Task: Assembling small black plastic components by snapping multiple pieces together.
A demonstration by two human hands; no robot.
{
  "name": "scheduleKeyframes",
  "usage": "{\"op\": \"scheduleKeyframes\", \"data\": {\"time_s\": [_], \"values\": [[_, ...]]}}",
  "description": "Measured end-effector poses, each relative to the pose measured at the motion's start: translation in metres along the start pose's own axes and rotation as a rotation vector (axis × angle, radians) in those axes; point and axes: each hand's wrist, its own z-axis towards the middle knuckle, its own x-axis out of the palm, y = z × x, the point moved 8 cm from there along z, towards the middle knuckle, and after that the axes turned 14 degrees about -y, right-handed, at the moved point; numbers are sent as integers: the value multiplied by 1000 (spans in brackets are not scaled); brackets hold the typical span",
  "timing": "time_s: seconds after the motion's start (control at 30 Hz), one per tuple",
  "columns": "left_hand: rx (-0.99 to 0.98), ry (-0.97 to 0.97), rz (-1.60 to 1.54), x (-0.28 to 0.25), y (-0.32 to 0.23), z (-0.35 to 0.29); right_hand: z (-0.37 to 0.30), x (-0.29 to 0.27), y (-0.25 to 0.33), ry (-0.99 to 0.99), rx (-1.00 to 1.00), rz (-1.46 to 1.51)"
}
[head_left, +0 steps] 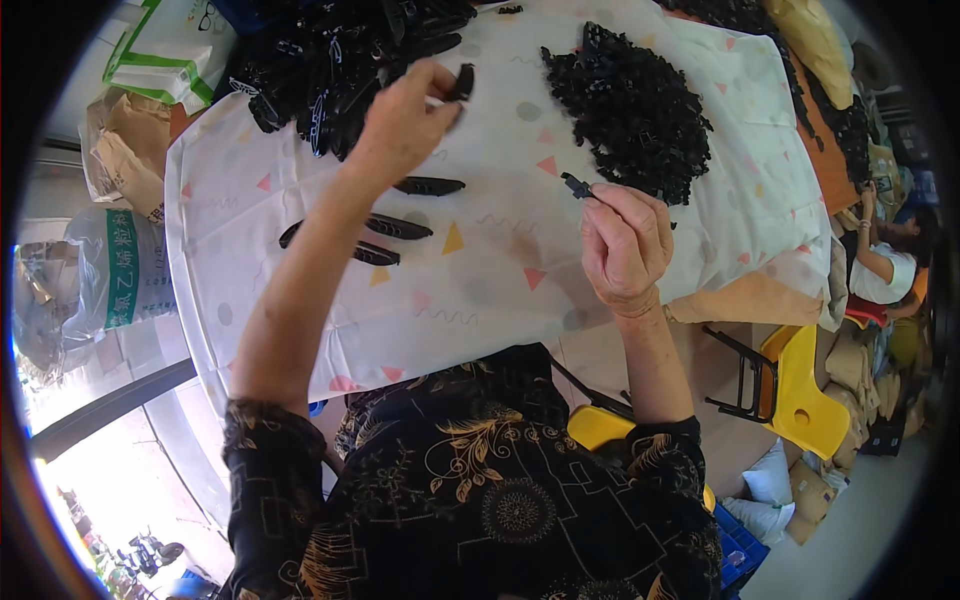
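White cloth (500, 290) printed with coloured triangles, grey dots and squiggles covers the bench, and against it the black pieces stand out clearly. The left hand (398, 135) is nearly closed at the fingertips, its thumb and fingers curled about a dark curved piece (464, 82) that juts out on the right; slight blur hides how firm that grip is. This hand is at the right edge of a heap of long black pieces (335, 50), though whether it touches them cannot be told. The right hand (628, 245) has its thumb and forefinger pinched together on one end of a small black part (576, 187), the other fingers folded into the palm; held by its tip, the part points up and leftward, most of it left uncovered, probably so that it can be seen and turned easily. Just above this hand spreads a pile of small black parts (640, 110), kept well apart from the long ones, likely so that the two kinds do not mix and each hand has its own supply close by. Between the forearms, an upper long piece (435, 186) and two lower long pieces (400, 227) lie singly on the cloth, roughly crosswise and near the person's body, perhaps to keep them distinct from the heap.
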Motion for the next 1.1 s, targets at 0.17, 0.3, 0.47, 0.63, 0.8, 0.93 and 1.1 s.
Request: {"op": "scheduleKeyframes", "data": {"time_s": [0.17, 0.3, 0.47, 0.63, 0.8, 0.93, 1.1], "values": [[-665, 248, -1136, 28, -14, -86, 1, 9, 20, 70, -4, -1], [-797, 232, -1399, 27, -29, -115, 5, 16, 35, 61, 19, 44], [-790, 218, -1466, 26, -28, -124, 9, 23, 44, 70, 92, 109], [-782, 225, -1482, 30, -29, -128, 12, 30, 48, 41, 188, 176], [-814, 202, -1432, 30, -32, -127, 10, 35, 49, 54, 246, 174], [-824, 190, -1368, 31, -33, -127, 8, 34, 47, 39, 298, 161], [-801, 172, -1305, 30, -24, -126, 0, 45, 42, 118, 414, 184]]}}
